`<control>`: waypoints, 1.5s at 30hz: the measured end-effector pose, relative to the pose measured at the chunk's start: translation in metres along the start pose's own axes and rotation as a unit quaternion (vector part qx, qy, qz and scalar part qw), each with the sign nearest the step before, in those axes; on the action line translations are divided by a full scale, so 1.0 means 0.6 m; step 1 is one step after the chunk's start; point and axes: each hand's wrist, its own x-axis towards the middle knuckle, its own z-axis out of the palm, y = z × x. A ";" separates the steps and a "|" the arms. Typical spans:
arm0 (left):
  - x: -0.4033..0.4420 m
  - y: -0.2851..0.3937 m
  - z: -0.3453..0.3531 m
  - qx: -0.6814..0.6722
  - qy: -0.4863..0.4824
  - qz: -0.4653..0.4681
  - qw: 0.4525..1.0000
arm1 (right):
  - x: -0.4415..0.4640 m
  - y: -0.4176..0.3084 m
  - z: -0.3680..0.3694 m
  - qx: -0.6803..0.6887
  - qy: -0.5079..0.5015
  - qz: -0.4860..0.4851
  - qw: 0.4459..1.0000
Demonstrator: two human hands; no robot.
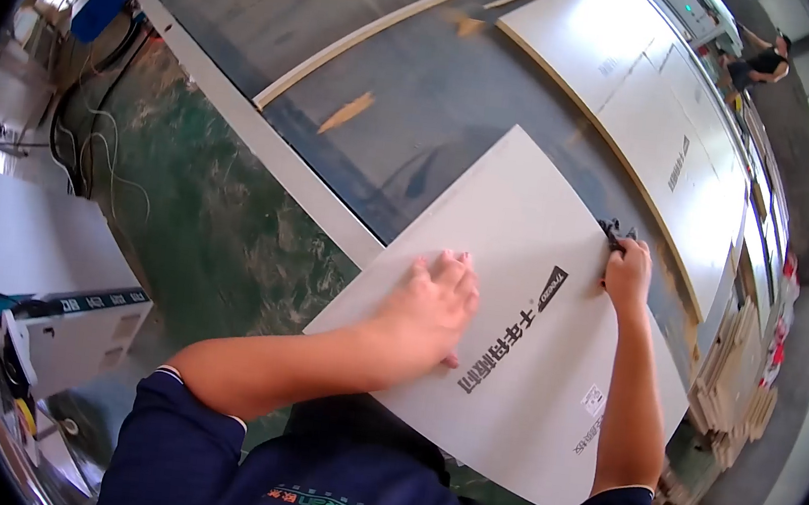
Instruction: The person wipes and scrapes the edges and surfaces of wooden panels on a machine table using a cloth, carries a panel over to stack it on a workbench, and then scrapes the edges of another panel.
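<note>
A white rectangular board with dark printed lettering and a small label lies across the near edge of a dark table, partly overhanging it. My left hand rests on its face, left of the lettering, with the fingers spread. At the board's far right edge, my right hand is closed on a crumpled dark cloth, which touches the edge. The cloth is small and partly covered by the fingers.
Larger white boards lie beyond on the dark table, beside a long wood strip. Stacked wood pieces are at right. A person stands far off at upper right. Cables trail on the green floor.
</note>
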 end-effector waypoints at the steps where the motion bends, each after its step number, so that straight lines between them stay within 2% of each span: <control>1: 0.002 0.000 0.000 0.001 -0.008 -0.003 1.000 | 0.005 -0.021 0.006 0.007 -0.002 -0.011 1.000; 3: 0.001 0.002 0.001 0.004 -0.028 -0.009 1.000 | 0.046 -0.071 0.074 -0.008 0.029 -0.097 0.995; 6: -0.004 0.008 -0.006 0.035 -0.022 -0.020 0.999 | 0.084 -0.241 0.146 0.018 0.013 -0.155 0.988; 7: -0.005 0.008 0.000 0.033 -0.011 -0.029 0.999 | 0.093 -0.284 0.177 0.111 -0.027 -0.182 0.977; 8: -0.006 0.009 0.006 0.031 0.000 -0.035 0.999 | 0.059 -0.377 0.143 0.227 -0.216 -0.042 0.949; 9: -0.006 0.009 0.008 0.031 0.013 -0.039 0.999 | 0.028 -0.425 0.145 0.281 -0.267 -0.050 0.921; 10: -0.006 0.007 0.006 0.009 0.011 -0.040 0.999 | 0.000 -0.436 0.159 0.236 -0.209 -0.257 0.913; 11: -0.007 0.004 0.003 -0.013 0.009 -0.040 0.999 | -0.027 -0.448 0.174 0.186 -0.106 -0.441 0.871; 12: -0.008 0.002 0.000 -0.036 0.008 -0.040 0.999 | -0.072 -0.470 0.133 0.223 -0.157 -0.457 0.846; 13: -0.015 -0.001 0.012 -0.108 0.028 -0.039 0.993 | -0.098 -0.475 0.107 0.228 -0.180 -0.477 0.830; 14: -0.023 0.003 0.020 -0.135 0.073 -0.036 0.988 | -0.111 -0.468 0.086 0.218 -0.189 -0.466 0.837; 16: -0.044 0.017 0.031 -0.185 0.160 -0.035 0.969 | -0.091 -0.411 0.078 0.195 -0.117 -0.449 0.864; 18: -0.081 0.040 0.005 -0.238 0.184 0.021 0.953 | -0.046 -0.321 0.094 0.174 -0.019 -0.376 0.910; 20: -0.127 0.059 -0.010 -0.403 0.160 0.086 0.897 | -0.059 -0.279 0.065 0.103 0.020 -0.230 0.967; 22: -0.162 0.069 -0.003 -0.493 0.018 0.139 0.858 | -0.102 -0.259 0.112 0.108 -0.056 -0.277 0.953; 23: -0.174 0.078 -0.003 -0.533 -0.057 0.168 0.827 | -0.159 -0.291 0.118 0.158 -0.143 -0.279 0.936; 24: -0.181 0.089 -0.009 -0.548 -0.069 0.192 0.811 | -0.216 -0.328 0.102 0.160 -0.216 -0.326 0.907; 25: -0.183 0.098 -0.027 -0.559 -0.084 0.206 0.799 | -0.263 -0.351 0.106 0.205 -0.264 -0.406 0.850; 26: -0.186 0.107 -0.047 -0.571 -0.100 0.221 0.784 | -0.306 -0.379 0.077 0.256 -0.351 -0.435 0.789; 28: -0.186 0.117 -0.070 -0.560 -0.074 0.228 0.793 | -0.338 -0.382 0.051 0.224 -0.300 -0.494 0.785; 29: -0.182 0.116 -0.079 -0.552 -0.058 0.231 0.799 | -0.328 -0.352 0.044 0.212 -0.255 -0.492 0.805; 30: -0.179 0.117 -0.083 -0.545 -0.042 0.237 0.804 | -0.313 -0.293 0.036 0.190 -0.148 -0.488 0.839; 31: -0.179 0.115 -0.082 -0.534 -0.035 0.225 0.814 | -0.293 -0.214 0.026 0.157 -0.103 -0.434 0.881; 33: -0.190 0.122 -0.077 -0.574 -0.014 0.140 0.807 | -0.292 0.026 -0.026 -0.021 -0.032 -0.249 0.968; 34: -0.200 0.125 -0.067 -0.590 0.005 0.093 0.802 | -0.324 0.175 -0.068 -0.054 0.092 -0.220 0.970; 35: -0.207 0.127 -0.059 -0.607 0.011 0.076 0.791 | -0.369 0.332 -0.136 -0.141 0.043 0.004 0.989; 36: -0.215 0.128 -0.052 -0.624 0.019 0.053 0.780 | -0.429 0.486 -0.219 -0.096 0.062 0.269 0.956; 37: -0.219 0.129 -0.051 -0.610 0.023 0.047 0.790 | -0.515 0.649 -0.296 -0.087 0.105 0.382 0.914; 39: -0.223 0.132 -0.031 -0.607 0.050 0.011 0.793 | -0.594 0.689 -0.373 -0.255 0.159 0.390 0.870; 40: -0.214 0.145 -0.024 -0.609 0.059 -0.011 0.791 | -0.575 0.570 -0.400 -0.242 0.157 0.362 0.886; 41: -0.197 0.170 -0.025 -0.598 0.083 -0.028 0.797 | -0.555 0.461 -0.382 -0.134 0.215 0.240 0.937; 42: -0.179 0.198 -0.031 -0.584 0.107 -0.046 0.803 | -0.533 0.443 -0.310 -0.051 0.240 0.127 0.961; 43: -0.157 0.234 -0.042 -0.562 0.113 -0.020 0.819 | -0.505 0.428 -0.243 0.030 0.269 0.003 0.963; 44: -0.139 0.272 -0.047 -0.551 0.103 0.009 0.828 | -0.494 0.347 -0.197 0.134 0.193 -0.066 0.970; 45: -0.124 0.311 -0.051 -0.540 0.091 0.037 0.836 | -0.499 0.257 -0.176 0.058 0.194 -0.220 0.954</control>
